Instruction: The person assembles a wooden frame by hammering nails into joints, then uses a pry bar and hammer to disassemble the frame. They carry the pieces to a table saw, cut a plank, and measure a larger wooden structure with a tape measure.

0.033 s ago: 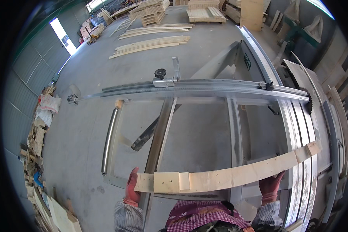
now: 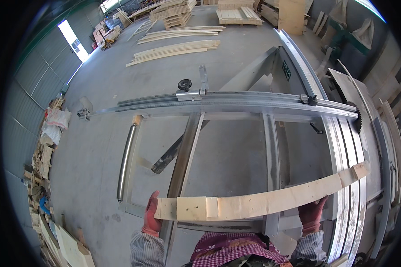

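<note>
Fingers [image 2: 152, 207] closed on a wooden board [image 2: 272, 199]: left hand [image 2: 151, 221] around its left end, right hand [image 2: 311, 216] curled at its near edge. Under the board, a sliding saw table [image 2: 348, 209]; beyond the board, an aluminium fence [image 2: 254, 99]; beyond the board's left end, a steel roller [image 2: 126, 160]; well past the board, a black knob [image 2: 185, 84].

Free gap between crossbars [image 2: 272, 153], fence rail [image 2: 245, 107] blocking beyond, wooden board [image 2: 272, 200] barring near side

Red-gloved left hand [image 2: 152, 219], red-gloved right hand [image 2: 311, 216], grey striped sleeves [image 2: 147, 250], purple checked apron [image 2: 221, 240]
</note>
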